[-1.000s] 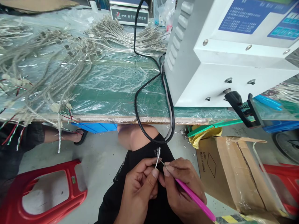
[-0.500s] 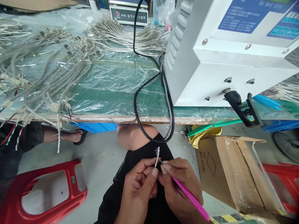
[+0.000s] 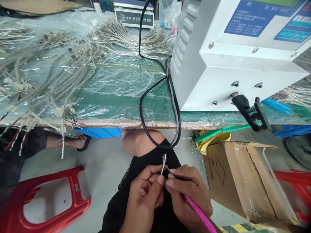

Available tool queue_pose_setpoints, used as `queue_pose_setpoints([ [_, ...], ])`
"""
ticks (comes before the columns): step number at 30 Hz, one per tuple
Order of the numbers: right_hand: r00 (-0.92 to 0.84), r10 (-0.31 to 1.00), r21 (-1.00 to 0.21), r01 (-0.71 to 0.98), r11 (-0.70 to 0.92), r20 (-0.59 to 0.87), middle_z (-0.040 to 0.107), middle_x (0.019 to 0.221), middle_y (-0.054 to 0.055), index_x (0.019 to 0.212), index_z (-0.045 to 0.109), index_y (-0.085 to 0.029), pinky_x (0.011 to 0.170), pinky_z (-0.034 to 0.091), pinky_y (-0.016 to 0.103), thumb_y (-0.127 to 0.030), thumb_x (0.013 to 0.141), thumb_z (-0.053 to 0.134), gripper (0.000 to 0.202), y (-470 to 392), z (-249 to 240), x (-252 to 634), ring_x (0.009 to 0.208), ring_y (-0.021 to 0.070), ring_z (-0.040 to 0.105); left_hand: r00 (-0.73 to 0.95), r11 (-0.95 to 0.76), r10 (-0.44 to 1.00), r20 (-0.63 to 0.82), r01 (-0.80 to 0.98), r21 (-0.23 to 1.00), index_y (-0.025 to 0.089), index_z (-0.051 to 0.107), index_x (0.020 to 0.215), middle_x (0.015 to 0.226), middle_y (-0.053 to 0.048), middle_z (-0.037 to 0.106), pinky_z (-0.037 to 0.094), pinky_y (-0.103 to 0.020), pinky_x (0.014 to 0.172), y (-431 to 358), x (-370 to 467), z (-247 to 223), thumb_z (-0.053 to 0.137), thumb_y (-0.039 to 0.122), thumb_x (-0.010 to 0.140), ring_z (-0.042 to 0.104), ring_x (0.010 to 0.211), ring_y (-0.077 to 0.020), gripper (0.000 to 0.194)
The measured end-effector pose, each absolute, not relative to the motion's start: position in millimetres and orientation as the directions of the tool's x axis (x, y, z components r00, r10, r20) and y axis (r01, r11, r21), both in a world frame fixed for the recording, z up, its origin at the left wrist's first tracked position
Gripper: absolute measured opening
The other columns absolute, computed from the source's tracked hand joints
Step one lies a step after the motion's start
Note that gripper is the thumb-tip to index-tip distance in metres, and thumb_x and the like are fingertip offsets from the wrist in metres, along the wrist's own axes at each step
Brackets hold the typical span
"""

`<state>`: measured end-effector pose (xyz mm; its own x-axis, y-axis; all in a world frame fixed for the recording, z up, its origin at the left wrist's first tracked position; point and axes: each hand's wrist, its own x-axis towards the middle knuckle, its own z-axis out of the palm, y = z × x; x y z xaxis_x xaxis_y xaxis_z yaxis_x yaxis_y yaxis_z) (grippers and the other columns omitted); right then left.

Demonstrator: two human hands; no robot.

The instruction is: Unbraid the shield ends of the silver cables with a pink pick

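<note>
Between the thumb and forefinger of my left hand [image 3: 147, 191] is the end of a cable [image 3: 164, 161], its silvery braided shield frayed at the upward-pointing tip. My right hand [image 3: 188, 194] grips a pink-handled pick [image 3: 198, 210] like a pen. The pick's thin metal point is close to the braid, just right of it; whether it touches, I cannot tell. Both hands are close together above my lap, below the bench edge. The rest of the held cable is hidden by my fingers.
Bundles of clear-jacketed cables [image 3: 65, 71] lie on the green bench [image 3: 121, 103], some hanging over its edge. A white machine [image 3: 206, 81] stands at right, with a black cord [image 3: 141, 110] looping down. Around are a scale [image 3: 134, 17], red stool [image 3: 80, 194], cardboard box [image 3: 218, 171] and another person's leg [image 3: 63, 139].
The pick has tilted, its handle end dropping lower, and its point has drawn slightly away from the braid. My left hand keeps the cable almost still.
</note>
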<state>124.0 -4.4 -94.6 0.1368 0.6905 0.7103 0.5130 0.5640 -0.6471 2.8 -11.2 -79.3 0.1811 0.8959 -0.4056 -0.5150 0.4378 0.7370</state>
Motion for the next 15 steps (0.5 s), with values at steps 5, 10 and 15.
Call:
queue_pose_setpoints([
  [5,0.12,0.691,-0.646,0.496,0.58,0.713,0.064,0.088,0.004,0.088,0.073,-0.018,0.055,0.056,0.026,0.009,0.077,0.067,0.03,-4.4,-95.2,122.2,0.073,0.0127,0.065,0.175,0.449,0.89,-0.422,-0.506,0.737,0.016,0.072,0.101,0.056,0.008,0.044,0.023,-0.018,0.044,-11.8,3.2,-80.0,0.074,0.035,0.087,0.028,0.044,-0.0033,0.023],
  [10,0.131,0.701,-0.655,0.506,0.561,0.701,0.065,0.087,0.003,0.086,0.072,-0.019,0.057,0.057,0.027,0.008,0.077,0.068,0.028,-4.6,-94.5,121.5,0.072,0.0128,0.066,0.171,0.45,0.889,-0.425,-0.503,0.738,0.017,0.073,0.101,0.056,0.007,0.046,0.022,-0.018,0.044,-13.2,2.4,-81.0,0.075,0.036,0.086,0.029,0.044,-0.0033,0.024],
  [15,0.134,0.7,-0.648,0.529,0.548,0.701,0.066,0.086,0.003,0.085,0.072,-0.019,0.057,0.057,0.027,0.006,0.078,0.069,0.026,-4.9,-95.1,120.4,0.072,0.0127,0.065,0.165,0.447,0.89,-0.425,-0.508,0.737,0.016,0.073,0.101,0.056,0.007,0.046,0.022,-0.018,0.044,-12.6,2.8,-79.1,0.075,0.037,0.086,0.029,0.044,-0.0035,0.025],
])
